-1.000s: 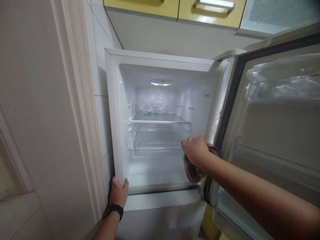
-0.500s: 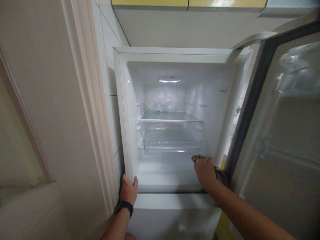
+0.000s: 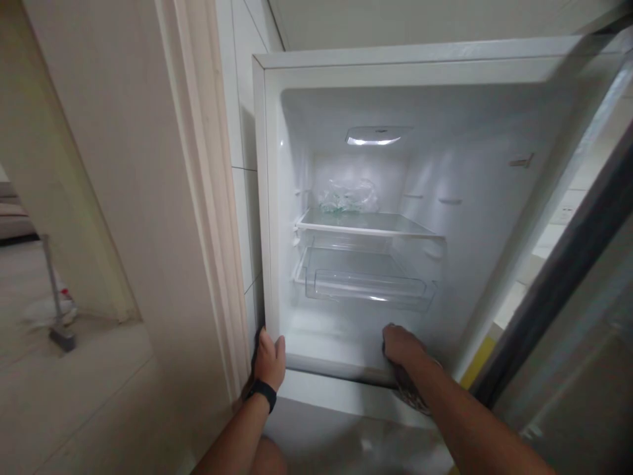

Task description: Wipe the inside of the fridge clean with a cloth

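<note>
An open white refrigerator (image 3: 420, 66) stands in front of me. My left hand (image 3: 270, 361), with a black band on its wrist, is closed around the lower left edge of the cabinet, thumb on the inner side. Inside the lowest compartment, my right hand (image 3: 403, 344) grips a dark patterned cloth (image 3: 413, 394), mostly hidden under the hand and forearm; its loose end hangs over the front sill. Above that hand is a clear plastic drawer (image 3: 366, 287), and over it a glass shelf (image 3: 366, 223) with a crumpled clear plastic bag (image 3: 351, 196) at the back.
The refrigerator door (image 3: 568, 277) is swung out on the right, close to my right arm. A door frame (image 3: 198, 165) rises on the left. Beyond it a broom (image 3: 62, 338) stands on the floor beside a white bag. A lamp (image 3: 374, 137) glows inside the refrigerator.
My view has come closer to the refrigerator and turned left. My right hand has moved with the cloth from beside the right inner wall toward the compartment floor. My left hand keeps its hold.
</note>
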Motion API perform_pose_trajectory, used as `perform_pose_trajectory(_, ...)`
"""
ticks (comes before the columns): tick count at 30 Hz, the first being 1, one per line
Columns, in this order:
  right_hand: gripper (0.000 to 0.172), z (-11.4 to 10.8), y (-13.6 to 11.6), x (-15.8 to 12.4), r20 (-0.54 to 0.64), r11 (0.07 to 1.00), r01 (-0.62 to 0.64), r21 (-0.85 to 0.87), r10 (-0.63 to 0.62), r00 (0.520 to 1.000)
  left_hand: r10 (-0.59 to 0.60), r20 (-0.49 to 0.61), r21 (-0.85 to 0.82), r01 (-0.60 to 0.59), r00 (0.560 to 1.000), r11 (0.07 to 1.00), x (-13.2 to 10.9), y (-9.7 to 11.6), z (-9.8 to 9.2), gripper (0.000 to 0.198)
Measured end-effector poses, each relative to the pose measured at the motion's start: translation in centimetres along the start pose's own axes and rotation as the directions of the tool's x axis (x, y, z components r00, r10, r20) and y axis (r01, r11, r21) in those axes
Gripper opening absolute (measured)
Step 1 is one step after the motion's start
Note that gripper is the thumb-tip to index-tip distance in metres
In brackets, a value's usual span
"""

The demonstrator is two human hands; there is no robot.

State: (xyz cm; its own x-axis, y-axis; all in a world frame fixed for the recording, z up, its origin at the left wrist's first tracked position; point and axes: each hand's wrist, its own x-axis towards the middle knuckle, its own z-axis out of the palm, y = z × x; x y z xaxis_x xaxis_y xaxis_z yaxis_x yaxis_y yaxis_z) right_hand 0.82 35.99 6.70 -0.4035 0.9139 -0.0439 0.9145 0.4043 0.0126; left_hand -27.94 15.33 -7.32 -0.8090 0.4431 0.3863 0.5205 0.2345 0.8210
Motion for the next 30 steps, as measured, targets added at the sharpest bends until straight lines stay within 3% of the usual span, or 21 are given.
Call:
perform_pose_trajectory(5, 0.041, 1.4, -7.9, 0.3, -0.056, 0.973, 0.204, 0.104, -0.199, 0.978, -0.003, 0.009, -0.031, 0.003, 1.000, 1.000, -0.1, 0.0, -0.1, 0.061)
perform_pose_trajectory(10, 0.040, 2.1, -17.0, -0.3, -0.093, 0.893, 0.413, 0.176, -0.403, 0.911, 0.017, 0.008, -0.038, -0.017, 1.000, 0.999, 0.1, -0.1, -0.2, 0.060)
perform_pose_trajectory(12, 0.039, 2.1, -19.6, -0.9, -0.102, 0.854, 0.482, 0.196, -0.471, 0.876, 0.023, 0.008, -0.039, -0.023, 1.000, 0.999, 0.1, -0.1, -0.2, 0.060)
perform_pose_trajectory(15, 0.054, 2.0, -21.8, -1.7, -0.127, 0.823, 0.527, 0.211, -0.512, 0.850, 0.021, 0.004, -0.041, -0.021, 1.000, 0.999, 0.1, -0.2, -0.2, 0.062)
perform_pose_trajectory(18, 0.064, 2.0, -21.8, -2.1, -0.131, 0.829, 0.522, 0.200, -0.505, 0.853, 0.018, 0.003, -0.044, -0.017, 1.000, 0.999, 0.2, -0.3, -0.1, 0.063)
perform_pose_trajectory(23, 0.060, 2.1, -19.0, -2.0, -0.075, 0.884, 0.439, 0.158, -0.433, 0.898, 0.019, 0.010, -0.054, -0.018, 1.000, 0.998, 0.2, -0.4, -0.3, 0.060)
perform_pose_trajectory(26, 0.054, 2.1, -15.9, -1.6, -0.041, 0.942, 0.303, 0.147, -0.300, 0.953, 0.013, 0.013, -0.061, -0.012, 1.000, 0.998, 0.2, -0.3, -0.4, 0.063)
perform_pose_trajectory(30, 0.046, 1.7, -9.7, -0.7, 0.015, 0.987, 0.080, 0.140, -0.083, 0.996, 0.011, 0.023, -0.079, -0.009, 1.000, 0.997, 0.1, -0.2, -0.5, 0.065)
